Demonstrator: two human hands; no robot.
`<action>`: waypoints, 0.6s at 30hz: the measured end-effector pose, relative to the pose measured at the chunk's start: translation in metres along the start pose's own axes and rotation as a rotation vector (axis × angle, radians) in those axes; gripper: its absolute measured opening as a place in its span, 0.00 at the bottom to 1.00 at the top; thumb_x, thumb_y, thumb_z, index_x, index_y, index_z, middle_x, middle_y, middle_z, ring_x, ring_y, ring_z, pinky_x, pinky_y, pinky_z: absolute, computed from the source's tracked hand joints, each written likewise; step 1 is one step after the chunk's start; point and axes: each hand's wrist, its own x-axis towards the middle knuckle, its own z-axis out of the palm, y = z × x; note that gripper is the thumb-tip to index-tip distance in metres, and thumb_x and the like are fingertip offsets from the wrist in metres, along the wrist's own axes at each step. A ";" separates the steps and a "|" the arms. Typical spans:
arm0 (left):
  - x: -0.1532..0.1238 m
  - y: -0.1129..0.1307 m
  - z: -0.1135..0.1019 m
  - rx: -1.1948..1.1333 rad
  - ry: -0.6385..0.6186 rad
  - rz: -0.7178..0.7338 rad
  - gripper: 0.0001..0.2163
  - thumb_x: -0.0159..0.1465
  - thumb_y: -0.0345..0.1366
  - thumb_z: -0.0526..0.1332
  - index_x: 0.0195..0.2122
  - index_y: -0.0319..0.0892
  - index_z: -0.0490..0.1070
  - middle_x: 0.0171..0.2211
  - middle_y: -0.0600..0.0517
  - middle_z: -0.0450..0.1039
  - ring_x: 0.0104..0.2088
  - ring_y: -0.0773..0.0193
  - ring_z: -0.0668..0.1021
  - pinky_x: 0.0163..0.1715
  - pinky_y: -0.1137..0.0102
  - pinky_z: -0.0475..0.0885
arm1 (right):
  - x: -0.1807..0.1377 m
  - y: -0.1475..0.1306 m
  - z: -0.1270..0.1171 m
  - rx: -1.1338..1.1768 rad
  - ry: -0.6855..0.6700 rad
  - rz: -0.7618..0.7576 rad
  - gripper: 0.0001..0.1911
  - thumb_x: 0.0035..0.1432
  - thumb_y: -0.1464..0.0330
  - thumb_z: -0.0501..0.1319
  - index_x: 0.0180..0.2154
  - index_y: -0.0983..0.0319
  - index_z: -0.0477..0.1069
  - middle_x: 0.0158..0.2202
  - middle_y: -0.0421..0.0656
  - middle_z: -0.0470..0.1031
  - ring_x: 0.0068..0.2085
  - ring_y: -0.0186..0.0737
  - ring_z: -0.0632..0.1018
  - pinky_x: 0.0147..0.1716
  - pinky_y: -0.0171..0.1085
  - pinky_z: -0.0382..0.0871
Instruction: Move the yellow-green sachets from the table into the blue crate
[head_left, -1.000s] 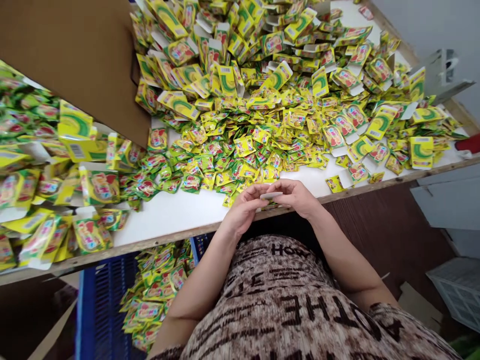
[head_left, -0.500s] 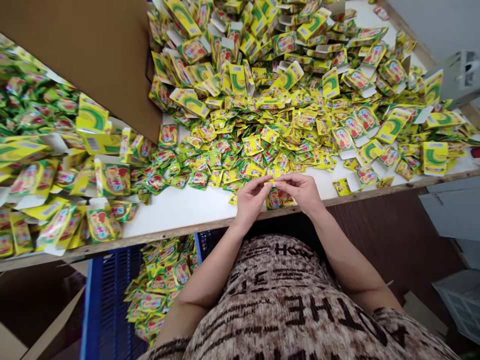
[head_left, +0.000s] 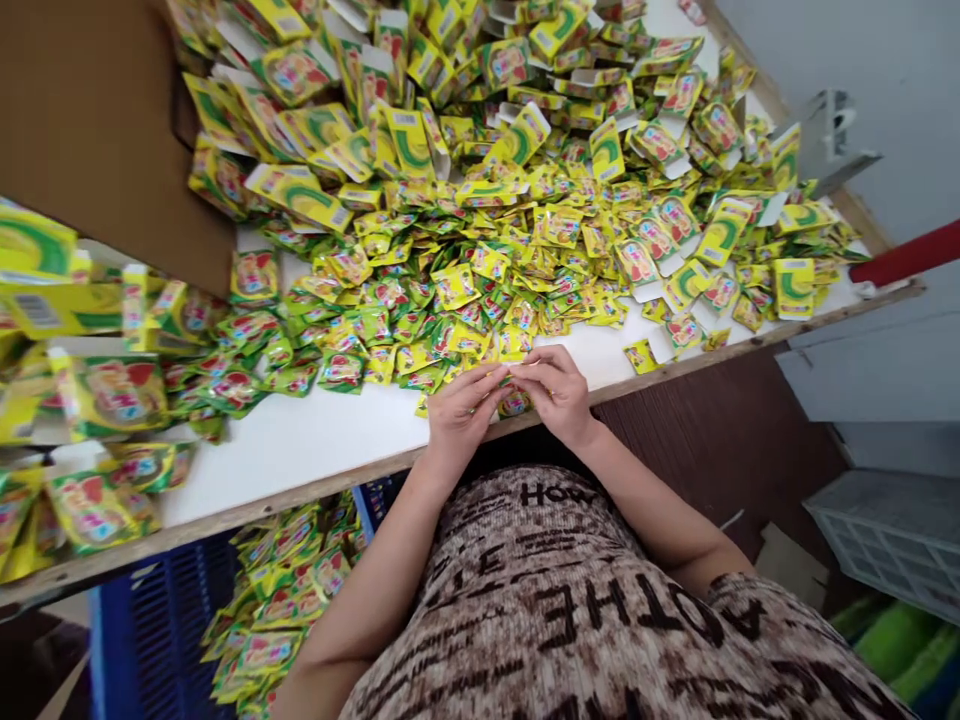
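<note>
The heap of sachets [head_left: 450, 290] is bright yellow and green, each printed with a small red and pink picture. The cartons [head_left: 300, 195] among them are yellow with a curved green band and white flaps. The sachet [head_left: 514, 403] pinched between the left hand [head_left: 461, 415] and right hand [head_left: 559, 395] is yellow-green with red. The desk [head_left: 300, 440] is white, edged in pale wood. Far left, the cardboard [head_left: 90, 130] is plain brown. Near left, the crate [head_left: 150, 630] is blue. The knitted garment [head_left: 570, 600] is beige with dark brown lettering. At right, the tube [head_left: 907, 252] is red and the lattice basket [head_left: 892, 535] is pale grey.
</note>
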 end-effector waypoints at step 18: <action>0.013 0.002 0.018 0.032 -0.212 0.063 0.14 0.64 0.38 0.65 0.51 0.49 0.78 0.40 0.49 0.78 0.40 0.61 0.78 0.45 0.66 0.74 | 0.011 0.070 -0.144 -0.855 0.043 0.365 0.30 0.56 0.53 0.67 0.56 0.61 0.73 0.47 0.55 0.72 0.50 0.58 0.69 0.53 0.59 0.65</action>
